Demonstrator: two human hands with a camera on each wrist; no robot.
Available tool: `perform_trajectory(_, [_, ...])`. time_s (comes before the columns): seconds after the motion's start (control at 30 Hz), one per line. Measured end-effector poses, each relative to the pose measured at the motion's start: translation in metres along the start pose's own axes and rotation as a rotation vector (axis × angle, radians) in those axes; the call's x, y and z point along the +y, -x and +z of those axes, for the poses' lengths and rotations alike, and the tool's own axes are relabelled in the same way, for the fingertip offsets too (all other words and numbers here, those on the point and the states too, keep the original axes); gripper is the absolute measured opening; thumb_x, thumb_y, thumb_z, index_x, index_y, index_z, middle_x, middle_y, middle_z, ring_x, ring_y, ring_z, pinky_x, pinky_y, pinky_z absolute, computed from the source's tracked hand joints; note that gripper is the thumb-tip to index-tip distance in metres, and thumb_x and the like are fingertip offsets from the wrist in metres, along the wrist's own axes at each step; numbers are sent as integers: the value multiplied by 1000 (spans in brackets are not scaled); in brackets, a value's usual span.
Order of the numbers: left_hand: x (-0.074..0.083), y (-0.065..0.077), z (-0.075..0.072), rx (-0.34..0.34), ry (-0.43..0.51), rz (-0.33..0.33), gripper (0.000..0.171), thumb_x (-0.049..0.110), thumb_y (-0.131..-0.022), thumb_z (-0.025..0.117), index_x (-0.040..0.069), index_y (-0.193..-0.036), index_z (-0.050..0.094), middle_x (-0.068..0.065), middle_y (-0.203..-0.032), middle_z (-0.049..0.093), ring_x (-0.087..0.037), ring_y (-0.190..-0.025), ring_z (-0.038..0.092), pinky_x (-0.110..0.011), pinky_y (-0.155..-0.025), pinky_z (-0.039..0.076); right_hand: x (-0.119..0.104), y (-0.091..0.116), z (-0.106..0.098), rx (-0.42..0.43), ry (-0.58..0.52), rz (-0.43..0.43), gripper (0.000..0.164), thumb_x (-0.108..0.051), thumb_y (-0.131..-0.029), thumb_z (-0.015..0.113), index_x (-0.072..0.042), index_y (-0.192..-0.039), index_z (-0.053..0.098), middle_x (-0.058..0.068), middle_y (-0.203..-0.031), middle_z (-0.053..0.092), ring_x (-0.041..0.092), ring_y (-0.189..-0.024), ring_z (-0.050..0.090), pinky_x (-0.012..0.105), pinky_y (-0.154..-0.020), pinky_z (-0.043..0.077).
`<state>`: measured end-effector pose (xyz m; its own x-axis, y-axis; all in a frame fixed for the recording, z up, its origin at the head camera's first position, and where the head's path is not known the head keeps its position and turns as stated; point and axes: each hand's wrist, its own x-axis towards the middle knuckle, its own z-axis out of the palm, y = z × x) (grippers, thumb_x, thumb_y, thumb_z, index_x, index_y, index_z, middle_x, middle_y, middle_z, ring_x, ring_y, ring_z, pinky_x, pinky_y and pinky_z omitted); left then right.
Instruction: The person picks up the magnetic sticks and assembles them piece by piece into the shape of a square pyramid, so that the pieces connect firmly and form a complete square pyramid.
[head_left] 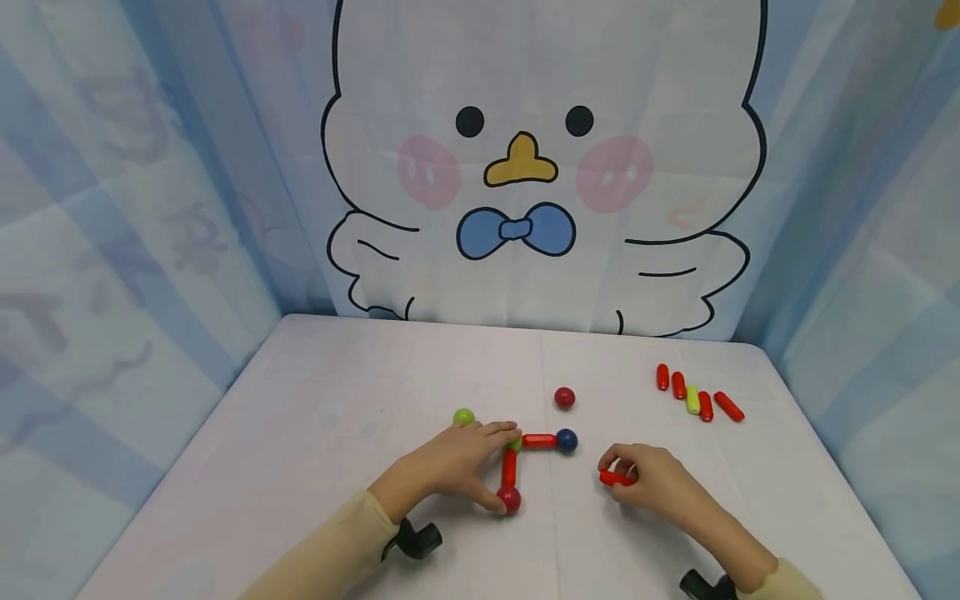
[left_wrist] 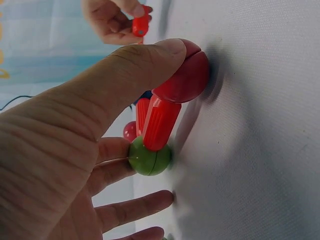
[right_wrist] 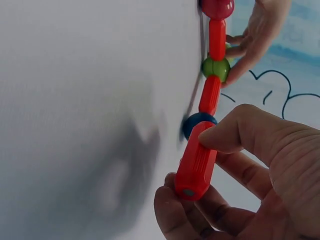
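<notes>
On the table lies a joined corner shape of magnetic balls and sticks: a red ball (left_wrist: 192, 77), a red stick (head_left: 509, 469), a green ball (left_wrist: 150, 156), a second red stick (head_left: 539, 441) and a blue ball (head_left: 567, 441). My left hand (head_left: 468, 458) holds this shape by its near arm, thumb on the red ball and fingers at the green ball. To the right, my right hand (head_left: 651, 477) pinches a loose red magnetic stick (right_wrist: 196, 162) between thumb and fingers, apart from the shape. A round metal spot shows at that stick's end.
Beyond the shape sits a single red ball (head_left: 565, 398). A light green ball (head_left: 463, 416) is partly hidden behind my left hand. At the far right, several red sticks (head_left: 729, 407) and one yellow-green stick (head_left: 692, 400) lie in a loose row. A printed curtain (head_left: 525, 292) hangs behind the table.
</notes>
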<state>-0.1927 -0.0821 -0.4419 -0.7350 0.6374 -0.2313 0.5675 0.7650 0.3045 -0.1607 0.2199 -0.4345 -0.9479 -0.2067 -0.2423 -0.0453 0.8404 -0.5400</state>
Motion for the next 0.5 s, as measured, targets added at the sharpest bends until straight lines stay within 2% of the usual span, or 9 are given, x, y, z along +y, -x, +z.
perform_trajectory(0.27, [-1, -2, 1, 1, -18, -10, 100, 59, -77, 85, 26, -160, 39, 5, -166, 38, -21, -149, 42, -50, -119, 38, -23, 0, 17, -19, -10, -9, 28, -2, -77, 82, -17, -98, 73, -2, -82, 62, 16, -77, 54, 30, -69, 54])
perform_trajectory(0.5, [0, -3, 1, 4, -8, -12, 100, 59, -77, 86, 26, -160, 40, 5, -165, 38, -21, -149, 43, -50, -119, 38, -33, -2, 30, -35, -51, -42, 31, -2, -75, 86, -17, -97, 69, -2, -86, 63, 16, -80, 55, 31, -71, 56])
